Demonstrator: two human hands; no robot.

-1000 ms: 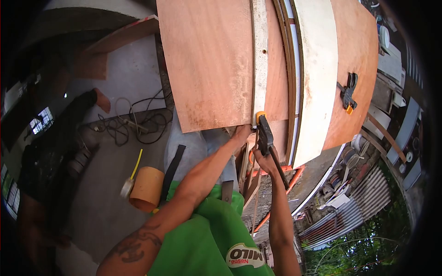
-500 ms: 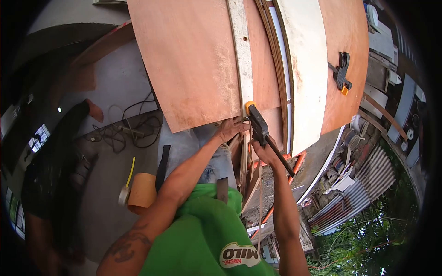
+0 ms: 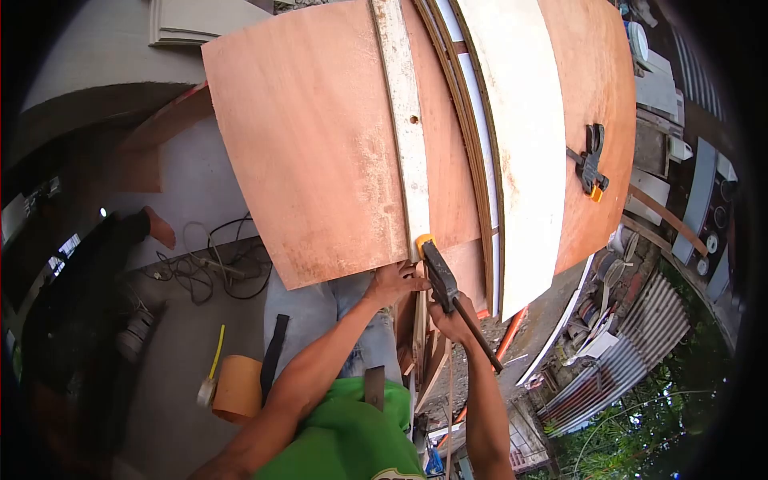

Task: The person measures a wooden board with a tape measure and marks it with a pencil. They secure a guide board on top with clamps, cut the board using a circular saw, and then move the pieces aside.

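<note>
**Clamp on strip at near plywood edge, both hands at it**

Far left of the grip: another person's hand (image 3: 160,228) in a dark sleeve, one only, well clear. Cables (image 3: 204,268) lie on the floor near it, and one orange roll (image 3: 238,388) sits lower down, near the person's left arm.

Plywood (image 3: 312,152) lies flat, spreading up and left from the grip. Left hand (image 3: 394,282) lies on its near edge, just left of the clamp (image 3: 438,274), fingers loose and not wrapped round anything. Likely it steadies the sheet.

One pale strip (image 3: 404,136) runs straight away from the grip across the plywood. The clamp's yellow-tipped head bites its near end, probably to pin it down as a guide.

Right hand (image 3: 448,310) is closed round the clamp's handle, just below the edge, and the bar sticks out down-right past the wrist.

Right of the grip: one white board (image 3: 524,144) lies alongside the strip. Beyond it the far clamp (image 3: 590,164) sits on the plywood's right edge, untouched.

Count: two clamps, two own hands.
</note>
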